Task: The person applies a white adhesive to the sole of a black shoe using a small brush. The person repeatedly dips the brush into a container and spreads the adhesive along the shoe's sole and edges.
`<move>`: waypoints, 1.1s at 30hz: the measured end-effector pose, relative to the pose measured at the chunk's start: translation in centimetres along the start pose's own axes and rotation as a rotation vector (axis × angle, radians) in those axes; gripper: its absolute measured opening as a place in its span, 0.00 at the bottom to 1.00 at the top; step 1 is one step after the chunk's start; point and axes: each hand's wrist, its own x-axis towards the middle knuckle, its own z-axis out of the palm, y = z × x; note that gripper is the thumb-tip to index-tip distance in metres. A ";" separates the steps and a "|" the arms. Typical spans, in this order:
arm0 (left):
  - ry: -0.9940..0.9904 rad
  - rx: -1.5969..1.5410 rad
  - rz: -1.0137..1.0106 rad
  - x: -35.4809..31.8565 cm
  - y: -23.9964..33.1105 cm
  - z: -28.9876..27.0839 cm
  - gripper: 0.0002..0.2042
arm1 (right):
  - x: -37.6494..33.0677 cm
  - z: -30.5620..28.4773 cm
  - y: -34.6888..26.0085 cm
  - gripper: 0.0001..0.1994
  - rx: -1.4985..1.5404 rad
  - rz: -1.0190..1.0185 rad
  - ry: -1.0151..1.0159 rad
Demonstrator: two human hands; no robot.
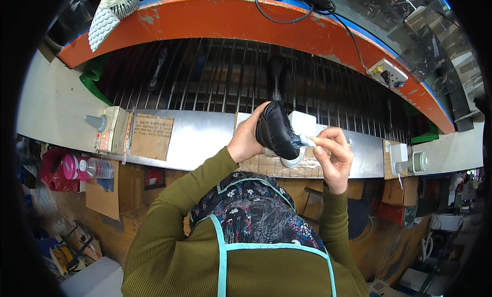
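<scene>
Two hands worked together above a long metal tabletop (pixel 205 135) that curved under an orange frame (pixel 230 20) with dark rods (pixel 205 76). Between the hands sat a black shoe (pixel 277 130), leathery and rounded, raised just over the tabletop's edge. The left hand (pixel 246 138) was curled around the shoe's side, fingers closed over its top. The right hand (pixel 333 156) pinched a small white rag (pixel 307 139) against the shoe's lower end, fingers folded tight.
</scene>
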 end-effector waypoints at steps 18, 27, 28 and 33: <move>-0.600 -0.824 -0.550 -1.7 5.1 2.2 0.42 | 4.0 -1.1 1.0 0.08 0.077 -0.091 -0.107; -0.745 -0.927 -0.588 -2.2 4.9 2.6 0.38 | 3.3 -1.6 1.6 0.08 0.111 -0.051 -0.140; -0.756 -0.930 -0.580 -2.3 4.7 2.6 0.37 | 3.1 -1.6 1.7 0.08 0.115 -0.039 -0.142; -0.745 -0.999 -0.632 -2.9 4.0 2.5 0.32 | 2.0 -1.1 2.1 0.08 0.153 0.039 -0.158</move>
